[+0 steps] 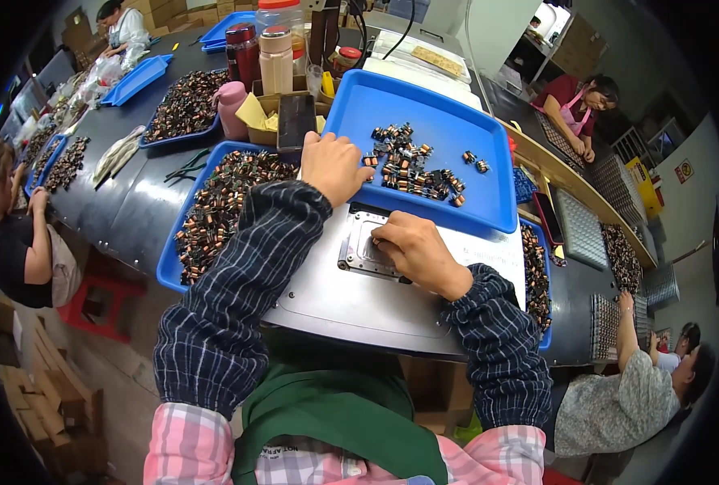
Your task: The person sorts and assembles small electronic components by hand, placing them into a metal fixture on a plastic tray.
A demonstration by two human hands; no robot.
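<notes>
My left hand [334, 168] is closed at the near left edge of a raised blue tray [448, 113], its knuckles up. Whatever its fingers may hold is hidden. In that tray lie loose small copper-wound coils [412, 171] with black parts. My right hand [418, 252] is lower and further right, fingertips pinched together over a square metal fixture plate [358, 252] set into a pale metal panel [319, 287]. The thing in that pinch is too small or too covered to make out. The right hand partly covers the plate.
Left of my arm, a blue tray [165, 263] is heaped with coils; another heap [186, 105] sits further back. A dark box [296, 121], pink bottle [232, 109] and flasks [276, 61] stand behind. A phone [547, 218] lies at right. Several people work around the tables.
</notes>
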